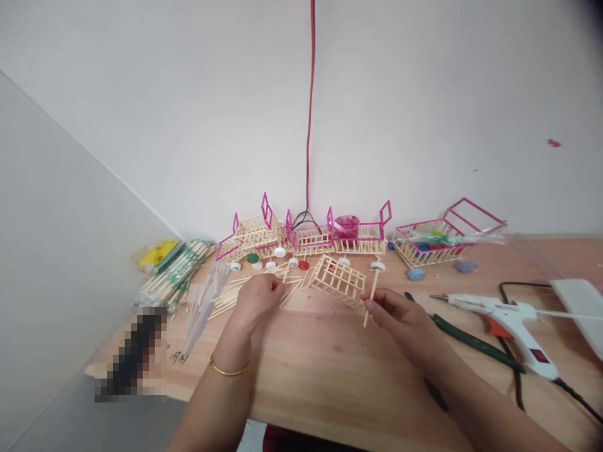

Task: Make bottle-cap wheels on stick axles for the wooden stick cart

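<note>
Between finger and thumb, my right hand (389, 309) pinches one thin wooden stick (372, 294), held slanting up in front of the lattice. My left hand (260, 295) is closed over the right end of a loose pile of sticks (230, 298); what its curled fingers hold, if anything, is hidden. A small unpainted stick lattice (338, 279) rests on the table between my hands, its right end close to the held stick. Behind it stand stick carts with pink rims (308, 233) and bottle-cap wheels.
To the right lie a white glue gun (509, 314) with its cable and green-handled pliers (475, 342). A larger pink-rimmed cart (431, 245) stands back right. Packaged sticks (176, 273) and plastic wrappers (205, 304) lie left. A pink cup (347, 227) stands near the wall.
</note>
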`<state>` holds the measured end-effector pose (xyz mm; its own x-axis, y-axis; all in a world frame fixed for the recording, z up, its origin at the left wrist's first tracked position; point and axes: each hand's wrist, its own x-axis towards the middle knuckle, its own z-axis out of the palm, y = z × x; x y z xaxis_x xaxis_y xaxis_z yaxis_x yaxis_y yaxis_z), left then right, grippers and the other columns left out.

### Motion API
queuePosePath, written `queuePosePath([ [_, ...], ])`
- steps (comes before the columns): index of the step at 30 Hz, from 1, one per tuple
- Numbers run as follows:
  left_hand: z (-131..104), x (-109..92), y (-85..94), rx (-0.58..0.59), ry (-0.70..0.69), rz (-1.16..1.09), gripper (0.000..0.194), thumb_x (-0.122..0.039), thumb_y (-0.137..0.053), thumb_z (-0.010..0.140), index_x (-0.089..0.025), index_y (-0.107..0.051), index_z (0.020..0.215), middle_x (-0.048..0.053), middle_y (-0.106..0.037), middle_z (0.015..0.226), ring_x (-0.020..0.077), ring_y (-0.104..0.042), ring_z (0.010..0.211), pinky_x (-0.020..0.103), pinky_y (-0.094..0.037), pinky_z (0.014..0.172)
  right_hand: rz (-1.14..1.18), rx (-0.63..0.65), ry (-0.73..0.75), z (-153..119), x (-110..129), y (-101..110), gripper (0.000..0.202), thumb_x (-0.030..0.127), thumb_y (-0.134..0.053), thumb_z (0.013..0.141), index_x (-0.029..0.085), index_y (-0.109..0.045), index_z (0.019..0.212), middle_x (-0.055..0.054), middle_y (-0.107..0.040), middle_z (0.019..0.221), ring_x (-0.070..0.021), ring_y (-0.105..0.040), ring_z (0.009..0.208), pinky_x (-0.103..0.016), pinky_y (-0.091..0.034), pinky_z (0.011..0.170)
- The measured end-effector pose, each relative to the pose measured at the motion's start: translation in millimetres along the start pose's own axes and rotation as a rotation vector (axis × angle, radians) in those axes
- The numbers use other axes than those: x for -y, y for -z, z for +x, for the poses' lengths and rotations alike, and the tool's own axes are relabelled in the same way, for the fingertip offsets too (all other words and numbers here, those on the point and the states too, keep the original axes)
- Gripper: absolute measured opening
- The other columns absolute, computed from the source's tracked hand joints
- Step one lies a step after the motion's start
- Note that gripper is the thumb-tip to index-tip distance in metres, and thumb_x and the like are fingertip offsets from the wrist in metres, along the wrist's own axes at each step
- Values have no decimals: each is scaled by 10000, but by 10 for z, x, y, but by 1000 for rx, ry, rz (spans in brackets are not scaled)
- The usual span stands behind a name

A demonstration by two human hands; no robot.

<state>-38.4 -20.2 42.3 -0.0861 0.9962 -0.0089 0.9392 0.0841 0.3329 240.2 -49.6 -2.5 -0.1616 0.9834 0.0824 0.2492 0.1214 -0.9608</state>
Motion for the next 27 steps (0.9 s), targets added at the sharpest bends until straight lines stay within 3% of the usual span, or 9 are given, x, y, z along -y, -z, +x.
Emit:
queuePosePath([
  [3,-5,-29,-45,-20,8,48,301,-417,-520,815,-179,-627,664,49,-634,664,166,-536,639,255,-243,557,-54,-13,42,-4,-16,-7,307,470,-530,857,204,-636,966,-9,-605,762,-158,-547,686,-267,-442,632],
  [5,-5,-49,-61,-55,-13,41,237,-369,-524,817,-188,-645,726,51,-657,725,171,-556,681,250,-260,570,-138,-23,82,-16,-18,-11,275,451,-514,869,208,-633,923,-15,-623,774,-169,-567,702,-276,-444,644],
  [10,0,-85,-115,75,-83,98,142,-195,-518,750,-186,-651,698,63,-665,725,179,-561,671,257,-280,577,-301,19,207,-55,15,-19,217,390,-486,895,221,-622,885,-29,-667,801,-191,-609,739,-298,-452,680],
  [17,35,-96,-265,115,-39,121,117,-189,-540,693,-165,-628,619,67,-627,641,174,-544,621,259,-277,551,-330,46,268,-71,42,-28,199,368,-481,896,225,-619,886,-40,-671,812,-194,-607,723,-313,-461,681],
  [19,45,-59,-251,152,-57,50,130,-228,-566,672,-159,-599,566,35,-580,563,152,-511,559,249,-271,524,-315,63,250,-64,36,-27,201,378,-485,894,224,-614,889,-30,-654,779,-185,-598,706,-307,-457,670],
  [23,64,115,-110,384,-65,-360,98,-218,-586,615,-149,-573,546,-25,-501,461,100,-446,454,211,-281,463,-226,125,145,-45,30,-33,235,419,-493,884,218,-615,899,2,-582,687,-154,-551,636,-283,-443,611],
  [25,69,223,-2,493,-40,-520,75,-216,-616,604,-147,-602,629,-32,-539,484,81,-434,422,194,-297,439,-139,151,81,-41,33,-43,257,440,-515,866,213,-622,922,15,-546,664,-139,-523,604,-265,-430,569],
  [27,59,296,100,572,-35,-671,195,-224,-663,614,-143,-635,789,-21,-598,544,73,-452,420,183,-334,435,-54,188,31,-42,37,-56,274,453,-531,853,209,-622,937,30,-511,638,-125,-495,571,-248,-411,531],
])
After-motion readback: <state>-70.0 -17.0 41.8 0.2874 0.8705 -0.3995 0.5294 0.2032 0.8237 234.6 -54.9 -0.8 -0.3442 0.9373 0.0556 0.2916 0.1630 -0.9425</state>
